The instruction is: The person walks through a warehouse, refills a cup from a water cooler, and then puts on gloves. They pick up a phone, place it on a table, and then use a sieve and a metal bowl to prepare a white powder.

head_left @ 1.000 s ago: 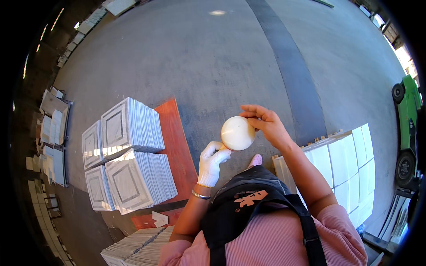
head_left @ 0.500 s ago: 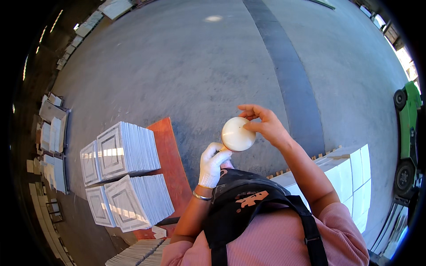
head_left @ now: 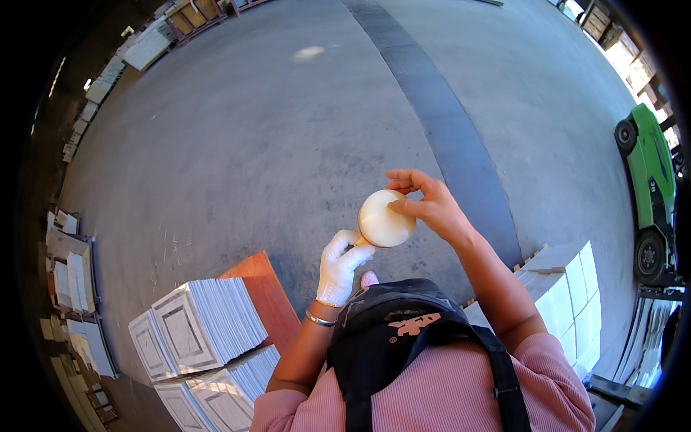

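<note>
Between my hands, above the floor, is a round cream-coloured object [head_left: 381, 223] with a smooth, lid-like top and a thin tan rim. Its sides and underside are hidden, so I cannot tell its exact kind. My left hand [head_left: 341, 270], in a white knitted glove, pinches a small part at its lower left edge. My bare right hand [head_left: 426, 201] has its thumb laid on the top and its other fingers curled by the upper right rim. A black apron [head_left: 403, 327] and a pink ribbed shirt [head_left: 446, 378] show below.
Stacked marble-patterned tiles [head_left: 201, 320] stand at the lower left beside a reddish-brown board [head_left: 266, 288]. White boxes [head_left: 565, 295] are piled at the right. A green forklift [head_left: 651, 169] is at the far right. A dark strip [head_left: 439, 108] crosses the grey floor [head_left: 273, 129].
The view has shifted, so the tile stacks and board now sit lower and the forklift higher. My right thumb has slid slightly left across the round top. A pink shoe tip shows more clearly.
</note>
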A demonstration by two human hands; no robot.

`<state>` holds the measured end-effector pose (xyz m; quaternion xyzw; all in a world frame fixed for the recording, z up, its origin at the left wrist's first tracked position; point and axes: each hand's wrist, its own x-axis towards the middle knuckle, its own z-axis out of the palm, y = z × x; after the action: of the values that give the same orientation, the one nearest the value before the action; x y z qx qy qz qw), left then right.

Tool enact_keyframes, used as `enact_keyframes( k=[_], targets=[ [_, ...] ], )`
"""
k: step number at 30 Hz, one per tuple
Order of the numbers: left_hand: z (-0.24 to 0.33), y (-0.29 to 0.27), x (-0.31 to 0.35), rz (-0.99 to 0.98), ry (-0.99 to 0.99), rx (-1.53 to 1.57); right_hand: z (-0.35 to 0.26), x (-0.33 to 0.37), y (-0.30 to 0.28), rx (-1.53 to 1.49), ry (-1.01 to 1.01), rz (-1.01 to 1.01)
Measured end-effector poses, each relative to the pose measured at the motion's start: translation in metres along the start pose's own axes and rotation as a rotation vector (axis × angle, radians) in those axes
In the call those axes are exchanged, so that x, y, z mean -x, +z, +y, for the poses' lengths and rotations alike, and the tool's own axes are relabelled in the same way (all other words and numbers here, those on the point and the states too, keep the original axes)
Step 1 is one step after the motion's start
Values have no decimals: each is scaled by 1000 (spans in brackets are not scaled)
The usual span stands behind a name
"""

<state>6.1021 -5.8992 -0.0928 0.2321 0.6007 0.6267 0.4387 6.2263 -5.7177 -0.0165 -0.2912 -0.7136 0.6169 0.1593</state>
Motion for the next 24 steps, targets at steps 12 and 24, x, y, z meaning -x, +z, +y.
enact_keyframes(
  k=[12,24],
  targets=[
    [41,-4,-161,52,11,6,-1,-171,-51,-38,-12,-76],
    [91,27,-326,208,48,28,-19,-353,-131,-71,-36,-216]
  ],
)
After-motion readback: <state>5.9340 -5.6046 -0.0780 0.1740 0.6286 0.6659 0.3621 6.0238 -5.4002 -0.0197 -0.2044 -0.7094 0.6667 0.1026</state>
